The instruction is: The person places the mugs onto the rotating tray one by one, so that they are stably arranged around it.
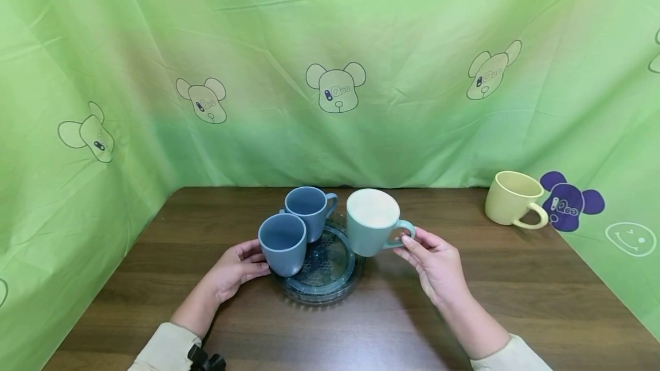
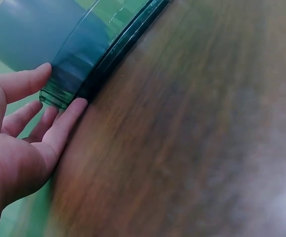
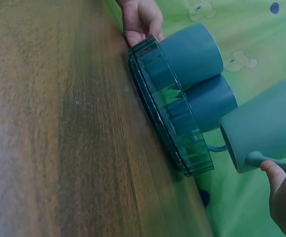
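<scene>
White-lined teal mug (image 1: 367, 233), handle (image 1: 409, 226) pinched by right hand (image 1: 437, 262). Relaxed left hand (image 1: 234, 272) touches round transparent tray (image 1: 330, 265) holding two blue mugs (image 1: 283, 253).

Booth of green cloth (image 1: 330, 22), brown table (image 1: 557, 302)

2 off-white sleeves (image 1: 166, 349); black knobbed device (image 1: 206, 360) and dark cable (image 1: 210, 331) at left cuff (image 1: 184, 334).

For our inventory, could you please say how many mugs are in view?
4: front blue mug and rear blue mug on the round tray, mint mug in the right hand, yellow mug on the table, far right.
</scene>
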Motion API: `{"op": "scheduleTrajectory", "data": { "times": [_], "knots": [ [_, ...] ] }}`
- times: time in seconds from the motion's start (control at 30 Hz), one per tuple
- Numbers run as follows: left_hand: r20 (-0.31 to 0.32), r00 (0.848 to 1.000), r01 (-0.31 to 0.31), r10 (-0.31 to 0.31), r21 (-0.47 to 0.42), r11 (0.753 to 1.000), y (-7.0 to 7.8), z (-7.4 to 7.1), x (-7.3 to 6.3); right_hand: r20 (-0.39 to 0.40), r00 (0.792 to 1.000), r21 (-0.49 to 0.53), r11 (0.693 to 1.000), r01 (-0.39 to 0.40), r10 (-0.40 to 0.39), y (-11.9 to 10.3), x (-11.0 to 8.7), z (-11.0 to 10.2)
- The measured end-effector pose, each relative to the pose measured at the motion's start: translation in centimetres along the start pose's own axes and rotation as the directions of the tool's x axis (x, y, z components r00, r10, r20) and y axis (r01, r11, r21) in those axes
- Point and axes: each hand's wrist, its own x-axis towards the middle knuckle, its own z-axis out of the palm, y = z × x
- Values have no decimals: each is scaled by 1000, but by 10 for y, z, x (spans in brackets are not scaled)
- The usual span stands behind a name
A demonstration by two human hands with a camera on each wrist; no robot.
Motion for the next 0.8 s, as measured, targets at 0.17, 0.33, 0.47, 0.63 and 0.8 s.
{"op": "scheduleTrajectory", "data": {
  "times": [0.17, 0.33, 0.47, 0.63, 0.8],
  "knots": [
    [-24, 1000, 14, -14, -24, 1000, -2, 3, -2, -23, 999, 7, 1000, -23, 23, 2, 2, 6],
    [-55, 998, 11, -14, -54, 998, -5, 5, -5, -37, 998, 4, 999, -45, 45, 5, 4, 11],
    [-66, 998, -6, 2, -70, 998, -7, 7, -7, -54, 996, 6, 997, -73, 73, 8, 5, 16],
    [-78, 997, -17, 10, -87, 996, -7, 9, -9, -82, 991, -12, 995, -104, 103, 13, 5, 21],
    [-88, 996, -21, 13, -95, 995, -7, 10, -10, -114, 985, -30, 990, -135, 131, 19, 8, 26]
  ]
}}
